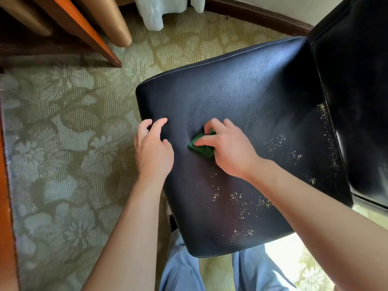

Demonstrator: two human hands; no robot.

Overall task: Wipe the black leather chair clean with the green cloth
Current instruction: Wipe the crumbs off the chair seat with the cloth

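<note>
The black leather chair [241, 97] fills the middle and right of the head view, its seat facing up and its backrest [357, 80] rising at the right. My right hand [228, 148] presses a folded green cloth [201, 147] onto the seat near its middle. My left hand [152, 145] rests at the seat's left edge with fingers spread and nothing in it. Yellowish crumbs [273, 143] are scattered over the seat's right and near parts, and along the seam by the backrest.
A patterned green carpet [63, 143] covers the floor at left. Wooden furniture legs [84, 32] and a beige drape stand at the top left, white curtain fabric [153, 11] at the top. My legs in blue jeans [182, 269] are below the seat.
</note>
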